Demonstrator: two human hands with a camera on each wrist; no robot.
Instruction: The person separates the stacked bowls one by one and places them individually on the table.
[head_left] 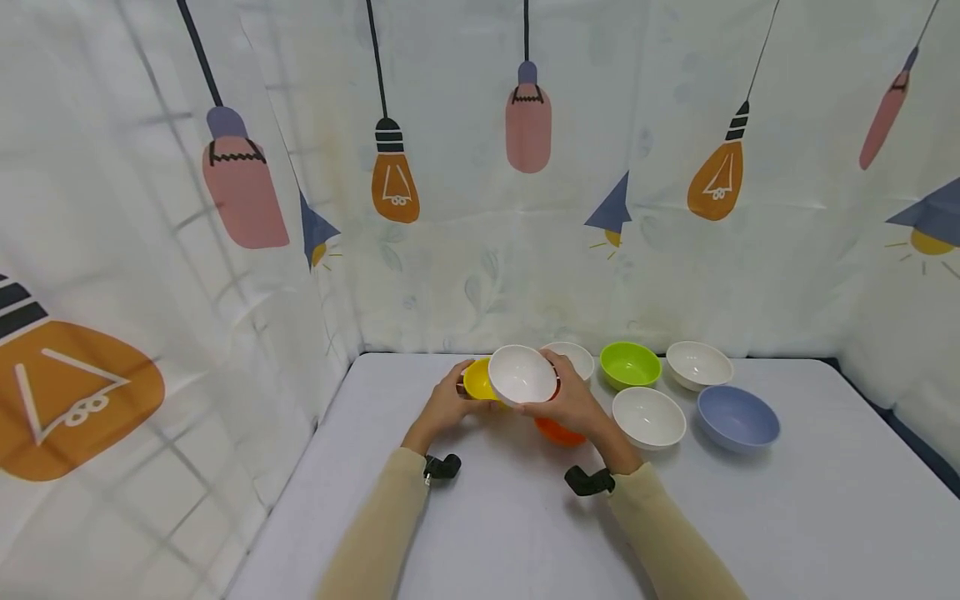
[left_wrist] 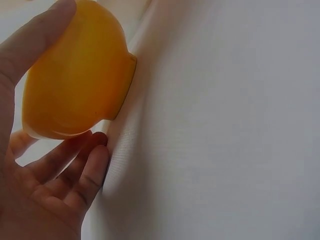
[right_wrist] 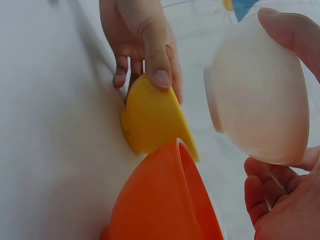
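My left hand (head_left: 448,400) grips a small yellow bowl (head_left: 477,381) by its side. The left wrist view shows that yellow bowl (left_wrist: 75,75) tilted close to the white tabletop, the thumb (left_wrist: 37,37) on its wall. In my right hand (head_left: 573,396) is a white bowl (head_left: 521,375), held up and overlapping the yellow one in the head view. Seen from the right wrist, this white bowl (right_wrist: 260,95) is between thumb and fingers, apart from the yellow bowl (right_wrist: 155,115). Below it stands an orange bowl (head_left: 558,432), partly hidden by my right hand.
Behind my right hand is another white bowl (head_left: 573,358). To the right stand a green bowl (head_left: 630,365), two more white bowls, one nearer (head_left: 648,418) and one farther back (head_left: 700,365), and a blue bowl (head_left: 738,418). A patterned curtain (head_left: 465,275) hangs behind the table (head_left: 517,533).
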